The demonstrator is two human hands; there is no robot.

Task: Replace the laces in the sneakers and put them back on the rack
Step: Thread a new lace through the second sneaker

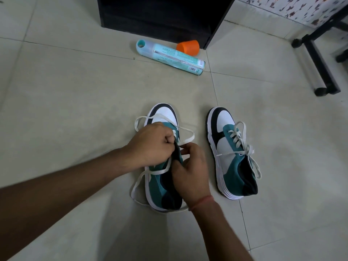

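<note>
- Sneakers side by side on the tiled floor (75, 91), toes pointing away: right sneaker (233, 153) fully laced and tied in a bow, left sneaker (162, 181) under both hands, mid-lacing.
- Left hand (150, 144) curled into a near-fist over the tongue area, pinching what looks like the white lace (186, 136) between thumb and fingers; exact contact hidden by the knuckles.
- Right hand (190, 172) half closed at the collar, fingertips bent in toward the upper eyelets, apparently gripping lace or tongue; cannot tell which.
- Slack lace looping out beyond the toe side and trailing in a long curve past the heel onto the floor.
- Spray can (169, 57) lying on its side farther off, orange cap (188, 47) just beside it, both near the foot of a dark cabinet (160, 16); black metal frame (320, 63) at far right, possibly the rack, not certain.
- Judged stage: about halfway, one shoe done, second still being threaded, nothing yet on the rack.
- Risks from here:
- Uneven ends, given the long loop on one side, leaving too little on the other for a bow.
- Skipped or doubled eyelet, since the hands block the view of the holes.
- Trailing loop snagging under the sole or heel when lifted, pulling the lacing loose.
- Tongue bunching sideways under a tight pull.
</note>
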